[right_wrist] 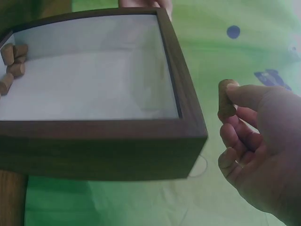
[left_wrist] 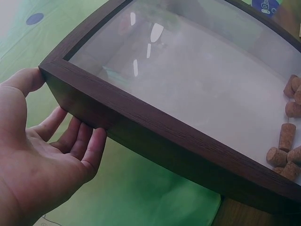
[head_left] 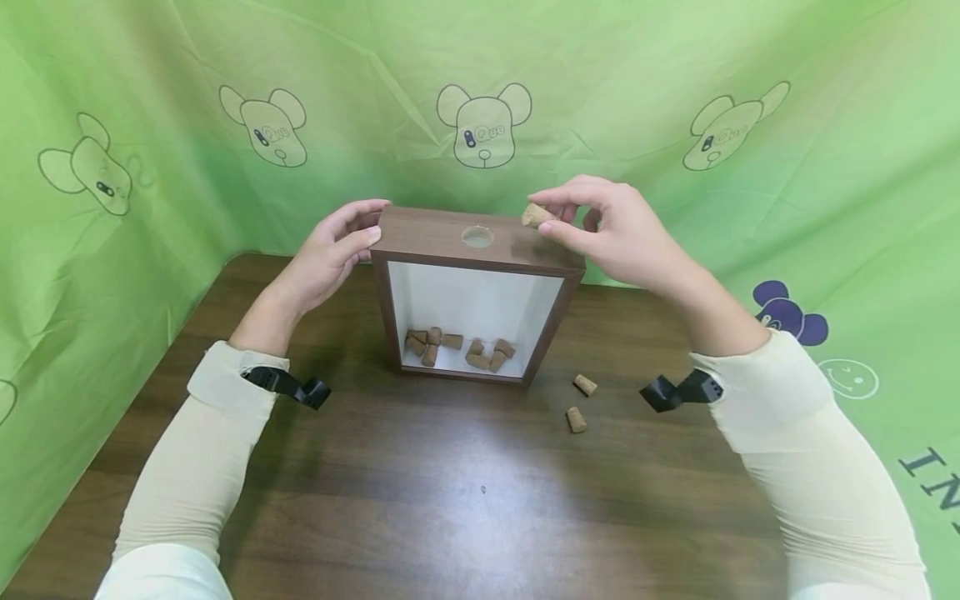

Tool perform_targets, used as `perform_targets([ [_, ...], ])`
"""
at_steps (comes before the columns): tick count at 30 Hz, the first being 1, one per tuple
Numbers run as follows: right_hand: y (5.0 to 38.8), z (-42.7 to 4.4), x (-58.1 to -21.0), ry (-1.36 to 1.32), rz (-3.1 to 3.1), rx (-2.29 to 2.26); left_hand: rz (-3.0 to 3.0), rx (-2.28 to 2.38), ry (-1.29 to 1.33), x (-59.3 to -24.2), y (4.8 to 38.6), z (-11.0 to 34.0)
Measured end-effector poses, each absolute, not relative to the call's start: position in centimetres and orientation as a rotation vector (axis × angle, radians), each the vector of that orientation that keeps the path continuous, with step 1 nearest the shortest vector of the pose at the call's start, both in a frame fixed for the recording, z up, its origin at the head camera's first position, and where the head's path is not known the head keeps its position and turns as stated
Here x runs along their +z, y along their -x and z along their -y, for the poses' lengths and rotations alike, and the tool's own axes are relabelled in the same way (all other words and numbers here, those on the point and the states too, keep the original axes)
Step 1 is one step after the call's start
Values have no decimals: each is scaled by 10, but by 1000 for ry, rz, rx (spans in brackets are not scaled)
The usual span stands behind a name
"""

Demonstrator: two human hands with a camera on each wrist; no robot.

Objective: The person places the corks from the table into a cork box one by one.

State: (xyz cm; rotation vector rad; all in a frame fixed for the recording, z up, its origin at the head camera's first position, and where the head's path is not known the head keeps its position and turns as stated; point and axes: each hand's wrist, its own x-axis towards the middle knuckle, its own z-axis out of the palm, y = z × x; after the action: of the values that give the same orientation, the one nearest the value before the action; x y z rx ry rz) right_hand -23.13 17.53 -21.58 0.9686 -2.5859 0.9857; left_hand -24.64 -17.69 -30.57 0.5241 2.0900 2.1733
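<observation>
A brown wooden shadow box (head_left: 480,379) with a clear front stands upright on the table. Its top has a round hole (head_left: 477,237), and several corks (head_left: 452,341) lie on its floor inside. My left hand (head_left: 341,242) grips the box's upper left corner, thumb at the front edge and fingers around the side, as the left wrist view also shows. Between the thumb and fingers of my right hand (head_left: 607,229) a cork (head_left: 536,216) is pinched, above the right end of the box's top, to the right of the hole. In the right wrist view this cork (right_wrist: 226,98) appears apart from the box.
Two loose corks lie on the table right of the box, one cork (head_left: 585,385) behind the other cork (head_left: 576,419). A green cloth (head_left: 360,108) with printed bear heads hangs behind and at both sides. The brown table (head_left: 420,500) extends in front of the box.
</observation>
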Motion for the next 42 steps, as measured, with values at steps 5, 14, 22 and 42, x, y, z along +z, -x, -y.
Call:
perform_targets([
  [5, 236, -158, -216, -1005, 2590, 998, -2094, 2171, -520, -305, 245, 177],
  [14, 243, -135, -221, -999, 2619, 1084, -2085, 2171, -529, -305, 245, 177],
  [22, 246, -124, -226, -971, 2612, 1188, -2090, 2171, -531, -306, 247, 177],
  [42, 246, -123, -228, -926, 2638, 1250, -2088, 2170, -519, -305, 246, 177],
])
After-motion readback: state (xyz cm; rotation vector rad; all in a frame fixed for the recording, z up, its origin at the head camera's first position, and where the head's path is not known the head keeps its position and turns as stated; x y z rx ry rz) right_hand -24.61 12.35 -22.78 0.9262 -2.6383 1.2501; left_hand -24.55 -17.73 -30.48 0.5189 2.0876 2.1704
